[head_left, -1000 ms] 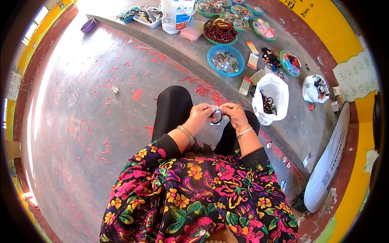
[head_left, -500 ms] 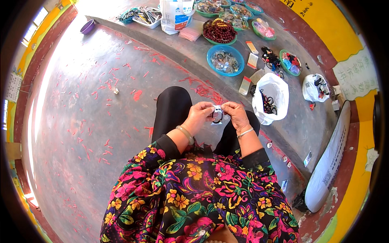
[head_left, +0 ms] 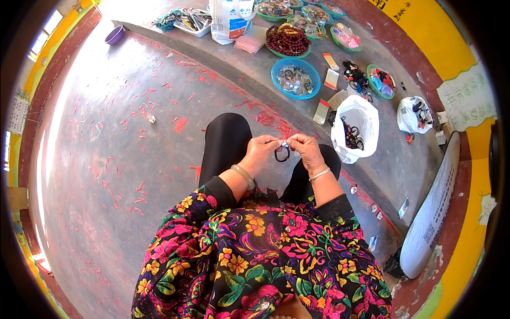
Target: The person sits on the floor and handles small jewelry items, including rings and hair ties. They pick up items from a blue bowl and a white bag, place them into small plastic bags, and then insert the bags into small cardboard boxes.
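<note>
A black ring-shaped loop (head_left: 282, 158), like a hair tie or cord bracelet, hangs between my hands above my lap. At its top is a small pale, shiny piece (head_left: 286, 144), too small to make out. My left hand (head_left: 262, 150) pinches this top from one side, thumb and forefinger closed. From the other side my right hand (head_left: 306, 148) pinches the same spot. The fingertips of both hands nearly meet there. Just right of my right knee stands an opened white plastic bag (head_left: 366, 119) with several dark loops (head_left: 353, 138) inside.
On the raised concrete step sit a blue basin (head_left: 312, 91) of small wrapped pieces, a basket of dark red beads (head_left: 287, 41), small boxes (head_left: 321, 112) and a smaller white bag (head_left: 408, 119). Red scraps (head_left: 273, 119) litter the floor. A long white-wrapped bundle (head_left: 429, 223) leans at the right.
The clear, shiny wrapping seen around the loop is no longer spread out; the black loop now hangs plainly below my fingertips. My hands have barely moved.
</note>
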The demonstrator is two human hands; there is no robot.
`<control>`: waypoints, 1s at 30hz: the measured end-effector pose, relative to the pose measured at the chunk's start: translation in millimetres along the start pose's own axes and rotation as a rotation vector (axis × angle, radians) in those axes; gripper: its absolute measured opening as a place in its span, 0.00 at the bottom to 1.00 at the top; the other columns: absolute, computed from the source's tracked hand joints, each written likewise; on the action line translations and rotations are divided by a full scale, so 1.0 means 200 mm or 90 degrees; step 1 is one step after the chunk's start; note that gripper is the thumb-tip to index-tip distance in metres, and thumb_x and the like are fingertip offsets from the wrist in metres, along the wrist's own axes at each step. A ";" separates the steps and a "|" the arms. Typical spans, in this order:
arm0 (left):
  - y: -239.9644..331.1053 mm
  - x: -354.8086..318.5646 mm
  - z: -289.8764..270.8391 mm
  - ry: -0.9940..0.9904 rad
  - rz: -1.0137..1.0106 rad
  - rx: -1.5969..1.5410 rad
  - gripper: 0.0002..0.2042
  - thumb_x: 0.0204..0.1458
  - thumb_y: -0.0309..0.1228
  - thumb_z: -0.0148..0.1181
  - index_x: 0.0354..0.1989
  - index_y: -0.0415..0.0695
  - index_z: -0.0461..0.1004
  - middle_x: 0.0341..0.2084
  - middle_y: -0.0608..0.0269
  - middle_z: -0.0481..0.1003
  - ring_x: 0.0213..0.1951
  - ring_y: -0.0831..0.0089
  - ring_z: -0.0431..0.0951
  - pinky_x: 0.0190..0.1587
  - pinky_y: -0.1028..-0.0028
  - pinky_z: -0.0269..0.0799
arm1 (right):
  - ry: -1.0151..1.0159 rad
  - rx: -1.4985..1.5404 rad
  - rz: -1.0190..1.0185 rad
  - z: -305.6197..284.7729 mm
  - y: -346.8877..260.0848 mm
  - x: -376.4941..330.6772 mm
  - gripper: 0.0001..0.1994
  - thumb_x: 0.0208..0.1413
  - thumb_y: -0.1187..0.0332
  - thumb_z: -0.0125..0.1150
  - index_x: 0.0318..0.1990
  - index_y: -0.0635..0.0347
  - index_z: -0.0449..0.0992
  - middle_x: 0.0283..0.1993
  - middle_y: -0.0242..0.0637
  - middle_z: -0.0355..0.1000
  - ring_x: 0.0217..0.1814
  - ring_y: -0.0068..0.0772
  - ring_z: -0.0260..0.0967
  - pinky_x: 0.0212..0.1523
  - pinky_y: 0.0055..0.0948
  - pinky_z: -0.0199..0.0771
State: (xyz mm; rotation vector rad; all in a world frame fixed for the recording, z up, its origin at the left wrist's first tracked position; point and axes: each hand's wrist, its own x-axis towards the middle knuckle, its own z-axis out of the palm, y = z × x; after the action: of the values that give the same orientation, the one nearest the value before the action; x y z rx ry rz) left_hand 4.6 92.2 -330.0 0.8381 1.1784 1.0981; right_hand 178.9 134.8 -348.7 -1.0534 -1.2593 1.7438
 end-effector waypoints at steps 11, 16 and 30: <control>-0.03 0.03 -0.02 0.010 -0.069 0.011 0.08 0.52 0.32 0.57 0.33 0.40 0.77 0.24 0.68 0.77 0.22 0.87 0.67 0.23 0.85 0.58 | -0.002 0.035 -0.001 0.00 0.01 0.01 0.03 0.52 0.71 0.60 0.31 0.60 0.76 0.27 0.23 0.71 0.30 0.14 0.63 0.34 0.17 0.63; -0.06 0.05 -0.03 -0.001 -0.088 -0.010 0.08 0.52 0.33 0.57 0.33 0.41 0.76 0.26 0.68 0.77 0.24 0.86 0.69 0.24 0.84 0.59 | -0.003 0.035 0.023 -0.01 0.01 0.01 0.04 0.51 0.71 0.60 0.31 0.62 0.77 0.29 0.26 0.72 0.31 0.16 0.65 0.36 0.18 0.65; 0.02 0.01 -0.02 -0.018 -0.110 0.057 0.07 0.50 0.32 0.59 0.31 0.41 0.77 0.26 0.68 0.77 0.22 0.87 0.65 0.24 0.84 0.57 | 0.028 0.010 -0.012 0.01 0.02 0.00 0.05 0.49 0.71 0.62 0.30 0.63 0.78 0.26 0.26 0.71 0.29 0.15 0.64 0.34 0.18 0.63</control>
State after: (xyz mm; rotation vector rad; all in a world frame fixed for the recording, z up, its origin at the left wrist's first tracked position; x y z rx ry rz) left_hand 0.6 95.1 -328.3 0.8019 1.2593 0.8958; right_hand 175.8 133.8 -351.3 -1.0618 -1.2218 1.7046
